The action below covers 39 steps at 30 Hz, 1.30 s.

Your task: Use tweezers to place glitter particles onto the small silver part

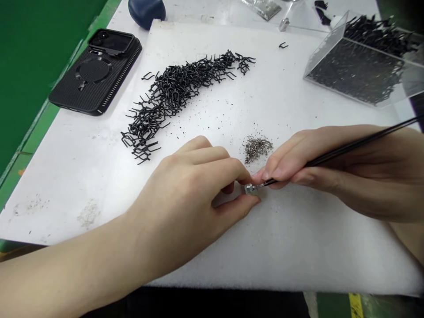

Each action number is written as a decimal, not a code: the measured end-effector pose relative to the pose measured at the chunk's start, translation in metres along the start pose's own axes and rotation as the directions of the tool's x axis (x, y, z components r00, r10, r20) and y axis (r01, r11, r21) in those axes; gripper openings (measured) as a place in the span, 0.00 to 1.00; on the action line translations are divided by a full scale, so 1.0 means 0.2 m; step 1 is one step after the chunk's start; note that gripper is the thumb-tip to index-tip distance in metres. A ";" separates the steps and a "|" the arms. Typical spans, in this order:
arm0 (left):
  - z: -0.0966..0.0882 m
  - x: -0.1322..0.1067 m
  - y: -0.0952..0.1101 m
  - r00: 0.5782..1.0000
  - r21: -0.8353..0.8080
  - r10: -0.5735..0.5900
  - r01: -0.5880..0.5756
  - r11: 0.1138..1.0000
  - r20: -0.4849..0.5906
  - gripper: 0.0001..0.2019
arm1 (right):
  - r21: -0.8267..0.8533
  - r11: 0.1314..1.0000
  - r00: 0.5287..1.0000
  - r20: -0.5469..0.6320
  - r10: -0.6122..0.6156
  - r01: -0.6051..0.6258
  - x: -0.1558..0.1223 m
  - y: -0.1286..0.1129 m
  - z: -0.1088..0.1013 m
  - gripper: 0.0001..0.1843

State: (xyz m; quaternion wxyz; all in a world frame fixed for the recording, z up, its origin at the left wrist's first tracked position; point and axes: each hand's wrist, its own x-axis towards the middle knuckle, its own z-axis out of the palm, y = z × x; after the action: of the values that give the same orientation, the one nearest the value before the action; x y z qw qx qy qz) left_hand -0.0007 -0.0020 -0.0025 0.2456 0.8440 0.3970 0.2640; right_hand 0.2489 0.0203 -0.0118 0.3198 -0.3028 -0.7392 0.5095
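Note:
My left hand (pixel 188 190) pinches a small silver metal part (pixel 251 189) between thumb and fingertips. My right hand (pixel 318 172) grips slender black tweezers (pixel 344 150), whose tips touch that part. Just above both hands lies a small heap of tiny silver grains (pixel 257 148). A long pile of bent black wire clips (pixel 172 97) stretches across the white foam sheet (pixel 298 251) to the left of the grains. Each hand rests close to the sheet.
A clear acrylic tray (pixel 354 66) holding many black clips stands at the far right. A phone in a black case (pixel 94 73) lies at the left. A dark blue object (pixel 146 11), a small plastic bag (pixel 263 8) and a metal cylinder (pixel 284 24) sit along the far edge.

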 end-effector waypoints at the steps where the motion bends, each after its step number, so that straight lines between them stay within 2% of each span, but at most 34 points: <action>1: 0.00 0.00 0.00 1.000 0.001 0.001 -0.001 1.000 -0.001 0.03 | 0.003 1.000 1.000 0.003 0.002 -0.002 0.00 0.00 0.00 0.19; 8: 0.00 0.00 0.00 1.000 0.018 -0.002 0.002 1.000 -0.001 0.02 | -0.007 1.000 1.000 -0.013 0.012 -0.012 -0.01 0.00 0.00 0.18; 13: 0.00 0.00 0.00 1.000 0.017 -0.004 0.004 1.000 -0.002 0.03 | -0.031 0.997 0.998 -0.008 0.063 -0.064 -0.01 0.00 0.00 0.16; 20: 0.01 0.00 0.00 1.000 0.016 -0.003 0.003 1.000 -0.001 0.02 | 0.020 1.000 1.000 -0.024 0.012 -0.012 -0.01 0.00 0.00 0.19; 27: 0.01 0.00 -0.01 1.000 0.007 0.007 -0.007 1.000 -0.005 0.03 | -0.014 0.998 0.998 -0.016 0.065 -0.066 -0.01 -0.01 0.01 0.17; 31: 0.01 0.00 -0.01 1.000 0.005 0.008 -0.008 1.000 -0.009 0.03 | 0.017 1.000 1.000 -0.002 0.018 -0.017 0.00 -0.01 0.01 0.19; 35: 0.01 0.00 0.00 1.000 0.021 -0.004 0.004 1.000 -0.005 0.02 | -0.004 0.998 0.997 -0.023 0.069 -0.069 0.00 -0.01 0.01 0.18; 39: 0.00 0.00 0.00 1.000 0.013 -0.003 0.003 1.000 -0.007 0.03 | 0.022 1.000 1.000 -0.015 0.021 -0.021 0.00 -0.01 0.01 0.19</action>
State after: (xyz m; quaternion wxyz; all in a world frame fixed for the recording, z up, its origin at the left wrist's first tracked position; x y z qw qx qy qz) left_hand -0.0003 -0.0025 -0.0031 0.2390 0.8441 0.4008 0.2640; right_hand 0.2470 0.0183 -0.0099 0.3234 -0.3109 -0.7278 0.5187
